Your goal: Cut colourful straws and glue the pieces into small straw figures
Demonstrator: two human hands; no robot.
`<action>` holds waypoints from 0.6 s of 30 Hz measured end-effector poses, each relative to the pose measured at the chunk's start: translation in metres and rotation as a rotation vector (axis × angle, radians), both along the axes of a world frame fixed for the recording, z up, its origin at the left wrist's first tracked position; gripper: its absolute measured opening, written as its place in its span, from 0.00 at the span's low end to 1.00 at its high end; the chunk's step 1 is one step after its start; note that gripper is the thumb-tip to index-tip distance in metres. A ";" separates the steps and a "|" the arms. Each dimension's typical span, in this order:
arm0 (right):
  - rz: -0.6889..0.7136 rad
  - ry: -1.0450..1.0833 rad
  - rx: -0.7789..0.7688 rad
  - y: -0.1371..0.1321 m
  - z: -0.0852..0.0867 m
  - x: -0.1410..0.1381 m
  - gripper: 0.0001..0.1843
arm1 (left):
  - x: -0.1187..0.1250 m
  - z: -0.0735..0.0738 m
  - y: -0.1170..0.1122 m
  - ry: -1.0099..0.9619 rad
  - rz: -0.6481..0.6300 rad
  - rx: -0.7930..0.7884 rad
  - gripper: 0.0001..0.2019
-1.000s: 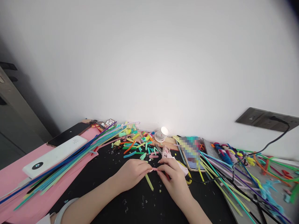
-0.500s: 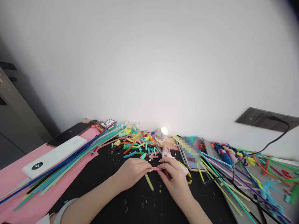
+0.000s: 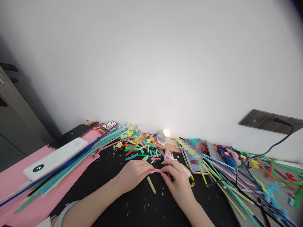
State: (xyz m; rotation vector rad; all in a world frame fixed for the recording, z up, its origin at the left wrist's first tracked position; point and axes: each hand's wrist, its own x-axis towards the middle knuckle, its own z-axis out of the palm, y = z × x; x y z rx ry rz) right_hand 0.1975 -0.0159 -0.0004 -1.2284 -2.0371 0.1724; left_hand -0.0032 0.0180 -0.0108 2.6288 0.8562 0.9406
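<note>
A short pink pipe cleaner (image 3: 157,170) stretches between my two hands, just above the black mat (image 3: 113,208). My left hand (image 3: 134,175) pinches its left end with thumb and forefinger. At the other end, the fingertips of my right hand (image 3: 176,178) close on it. Under the hands lies a yellow-green pipe cleaner piece (image 3: 151,185). Behind them, several cut pieces in green, orange, blue and pink are scattered, a blue one (image 3: 131,156) among them. Close behind my right hand is a pale pink object (image 3: 169,154), partly hidden.
Long pipe cleaners (image 3: 71,164) lie in a bundle at left, beside a white power bank (image 3: 55,157) and a dark phone (image 3: 69,135). A paper cup (image 3: 164,136) stands by the wall. At right are a lit phone (image 3: 195,160), more pipe cleaners and a black cable (image 3: 276,148).
My hands have shifted very slightly apart, and a little more of the pink pipe cleaner shows between the fingertips. Everything else on the table stays in place.
</note>
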 end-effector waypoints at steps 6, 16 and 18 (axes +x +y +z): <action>-0.001 -0.002 -0.005 0.000 0.000 0.001 0.05 | 0.000 -0.001 -0.001 0.021 -0.009 -0.019 0.11; 0.046 -0.008 0.020 -0.003 0.003 -0.005 0.04 | 0.002 0.001 -0.003 0.067 -0.070 -0.028 0.11; 0.051 -0.006 0.010 -0.004 0.005 -0.005 0.04 | 0.002 0.001 -0.003 0.072 -0.070 -0.028 0.11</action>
